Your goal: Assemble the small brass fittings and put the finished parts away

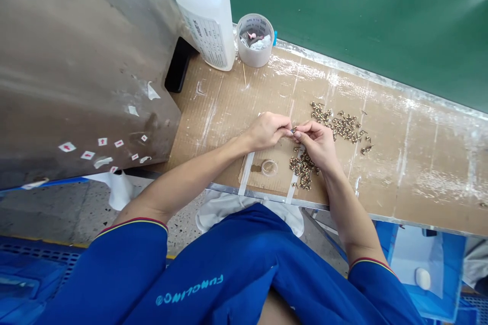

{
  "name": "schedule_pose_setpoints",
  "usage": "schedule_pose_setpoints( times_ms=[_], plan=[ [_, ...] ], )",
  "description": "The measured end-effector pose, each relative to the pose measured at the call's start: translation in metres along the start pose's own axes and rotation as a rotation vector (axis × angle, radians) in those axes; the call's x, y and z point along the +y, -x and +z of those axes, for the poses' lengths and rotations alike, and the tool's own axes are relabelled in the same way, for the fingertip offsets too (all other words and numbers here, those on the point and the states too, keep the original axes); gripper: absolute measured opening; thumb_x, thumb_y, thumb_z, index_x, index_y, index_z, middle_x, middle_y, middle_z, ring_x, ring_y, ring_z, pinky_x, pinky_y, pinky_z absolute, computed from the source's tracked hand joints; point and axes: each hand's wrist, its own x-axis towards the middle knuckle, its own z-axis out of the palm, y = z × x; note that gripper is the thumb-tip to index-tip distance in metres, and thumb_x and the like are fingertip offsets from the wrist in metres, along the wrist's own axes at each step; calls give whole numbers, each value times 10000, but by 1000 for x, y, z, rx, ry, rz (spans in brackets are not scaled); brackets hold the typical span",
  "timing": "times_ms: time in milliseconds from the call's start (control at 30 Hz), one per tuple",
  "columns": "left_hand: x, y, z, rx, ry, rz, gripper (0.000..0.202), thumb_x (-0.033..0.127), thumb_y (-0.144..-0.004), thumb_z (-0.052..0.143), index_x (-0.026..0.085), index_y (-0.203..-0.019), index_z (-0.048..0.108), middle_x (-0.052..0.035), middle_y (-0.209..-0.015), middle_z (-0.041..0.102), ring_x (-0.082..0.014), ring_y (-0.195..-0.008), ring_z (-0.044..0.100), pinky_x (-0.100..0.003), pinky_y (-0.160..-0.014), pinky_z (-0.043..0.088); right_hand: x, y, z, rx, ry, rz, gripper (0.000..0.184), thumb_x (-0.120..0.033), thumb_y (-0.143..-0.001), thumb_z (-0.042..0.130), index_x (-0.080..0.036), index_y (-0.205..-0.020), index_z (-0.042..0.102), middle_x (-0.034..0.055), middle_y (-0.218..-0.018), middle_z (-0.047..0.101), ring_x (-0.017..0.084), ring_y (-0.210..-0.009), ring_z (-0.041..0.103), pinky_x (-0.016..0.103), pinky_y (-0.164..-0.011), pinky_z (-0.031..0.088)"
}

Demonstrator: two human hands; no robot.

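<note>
My left hand (267,131) is closed in a pinch, its fingertips meeting those of my right hand (318,144) over the bench. Between the two sets of fingertips shows a tiny brass-coloured metal piece (294,130) with a speck of blue beside it. Its exact shape is mostly hidden by the fingers. Just beyond my right hand lies a loose pile of small brass-coloured metal pieces (347,128). A second pile of the same pieces (304,168) is below that hand, nearer my body. Left of this pile, a small clear round dish (269,168) sits on a cardboard piece (254,176).
Cardboard (385,162) covers the bench. At the back left stand a white bottle (208,20) with a blue cap and a tape roll (256,58) holding scraps. A metal panel (87,61) borders the left side. Beyond lies a green surface (343,15); a blue bin (452,274) is below right.
</note>
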Motion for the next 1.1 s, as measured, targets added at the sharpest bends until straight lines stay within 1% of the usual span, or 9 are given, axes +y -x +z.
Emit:
schedule_pose_setpoints(
  times_ms=[133, 233, 333, 467, 700, 833, 933, 1033, 1100],
  plan=[
    [-2, 1, 1, -52, -25, 46, 197, 157, -870, 594, 156, -677, 634, -11, -656, 651, -135, -632, 583, -254, -642, 420, -4, 1, -3, -75, 46, -4, 369, -535, -745, 879, -211, -733, 704, 3, -726, 695, 123, -654, 629, 273, -623, 550],
    [-1, 1, 1, -70, 8, 54, 195, 151, -860, 594, 153, -670, 637, -3, -637, 638, -121, -602, 554, -247, -623, 405, -5, 2, -4, -94, 34, 19, 376, -538, -730, 889, -207, -739, 710, 6, -715, 704, 127, -647, 632, 271, -610, 550],
    [3, 1, -1, -26, 44, 2, 175, 169, -875, 602, 152, -716, 673, -4, -662, 657, -113, -608, 553, -237, -624, 419, -4, 0, -1, -50, -45, 47, 402, -554, -709, 898, -205, -756, 706, 6, -718, 716, 125, -636, 645, 276, -611, 567],
    [6, 0, -5, 56, 104, -61, 184, 254, -921, 622, 140, -807, 713, -24, -715, 690, -107, -616, 557, -227, -603, 430, 0, -4, 2, 41, -144, 49, 392, -542, -718, 891, -203, -818, 722, 7, -729, 732, 123, -643, 669, 295, -657, 604],
    [1, -2, -3, 4, 225, -162, 242, 340, -918, 644, 120, -909, 742, -49, -735, 713, -107, -593, 595, -216, -569, 461, 5, -6, 1, 52, -175, 61, 395, -539, -747, 863, -193, -870, 716, 16, -754, 720, 132, -680, 677, 331, -722, 627],
    [0, -3, -3, 1, 221, -172, 240, 331, -908, 630, 133, -802, 715, -25, -661, 668, -102, -561, 564, -217, -554, 438, 4, -6, 5, 53, -161, 42, 403, -544, -740, 864, -191, -827, 690, 13, -740, 696, 129, -673, 649, 314, -693, 591],
    [0, -2, -5, -14, 191, -166, 218, 281, -873, 619, 146, -709, 666, -1, -609, 626, -98, -552, 532, -218, -559, 417, 5, -6, 6, -5, -130, 18, 412, -556, -757, 845, -186, -789, 667, 18, -739, 681, 127, -664, 614, 299, -651, 543],
    [0, -2, -6, -50, 175, -148, 212, 266, -854, 609, 149, -681, 645, 3, -606, 620, -98, -560, 521, -223, -569, 406, 6, -6, 4, -73, -75, -1, 407, -558, -798, 811, -184, -777, 651, 19, -738, 674, 124, -653, 578, 288, -618, 492],
    [1, -3, -6, -66, 165, -145, 213, 260, -852, 596, 151, -674, 632, 3, -607, 616, -100, -564, 518, -226, -573, 402, 7, -5, 4, -74, -42, -18, 408, -563, -823, 784, -184, -775, 641, 10, -716, 662, 119, -633, 552, 283, -599, 461]
  ],
)
